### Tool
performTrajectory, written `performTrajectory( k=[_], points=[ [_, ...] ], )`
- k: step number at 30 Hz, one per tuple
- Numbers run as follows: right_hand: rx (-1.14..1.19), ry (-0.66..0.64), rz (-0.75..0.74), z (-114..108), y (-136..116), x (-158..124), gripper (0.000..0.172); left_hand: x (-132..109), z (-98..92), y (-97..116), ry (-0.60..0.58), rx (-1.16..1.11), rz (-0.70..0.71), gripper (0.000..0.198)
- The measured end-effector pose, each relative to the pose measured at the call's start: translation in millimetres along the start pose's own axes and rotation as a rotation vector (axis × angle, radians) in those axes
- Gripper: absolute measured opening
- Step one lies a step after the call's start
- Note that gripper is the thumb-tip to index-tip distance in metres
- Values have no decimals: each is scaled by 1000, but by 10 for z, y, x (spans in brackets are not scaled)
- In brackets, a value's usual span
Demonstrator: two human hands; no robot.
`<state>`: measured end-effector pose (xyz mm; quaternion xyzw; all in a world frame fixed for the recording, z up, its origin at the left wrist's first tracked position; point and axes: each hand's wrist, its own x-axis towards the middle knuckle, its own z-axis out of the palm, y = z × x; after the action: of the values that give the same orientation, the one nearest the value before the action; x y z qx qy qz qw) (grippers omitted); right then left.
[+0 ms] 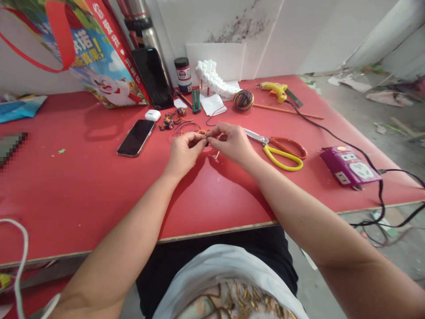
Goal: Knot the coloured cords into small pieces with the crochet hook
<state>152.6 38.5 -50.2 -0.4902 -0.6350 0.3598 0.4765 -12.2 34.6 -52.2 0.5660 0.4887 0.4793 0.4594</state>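
My left hand [184,153] and my right hand [234,144] meet over the middle of the red table, fingertips pinched together. Between them is a small dark bit of multicoloured thread, mostly covered by the fingers. Loops of pink and orange thread [182,128] lie just behind my left hand. A short thin white stick [217,155] pokes out below my right hand; what it belongs to is hidden. Scissors [264,141] with one red and one yellow handle lie partly open, right of my right hand. A multicoloured ball of yarn [243,100] rests farther back.
To the left are a phone [137,138], a white earphone case [152,115] and a knotted thread piece [168,121]. Behind stand a jar [183,74], a green cutter [196,102] and a white braided form [212,77]. A yellow glue gun [274,90] and purple power socket [352,166] sit right.
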Motion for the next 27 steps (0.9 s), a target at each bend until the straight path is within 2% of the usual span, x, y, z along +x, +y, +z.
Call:
performTrajectory(
  k=[4,11,19,25,27],
  points=[
    [2,-11,31,10,22,5,4,-8,5,18,15,28,34,5],
    [19,41,43,18,7,12,11,-38,24,44,-11,119,88,7],
    [303,-95,382,-17,-164,6,25,-8,-22,39,23,389,314,19],
    [532,-329,613,-132,-213,22,30,-16,-57,41,-3,495,456,19],
    [554,-292,614,-151,-221,25,29,-18,-61,37,5,486,445,16]
  ],
)
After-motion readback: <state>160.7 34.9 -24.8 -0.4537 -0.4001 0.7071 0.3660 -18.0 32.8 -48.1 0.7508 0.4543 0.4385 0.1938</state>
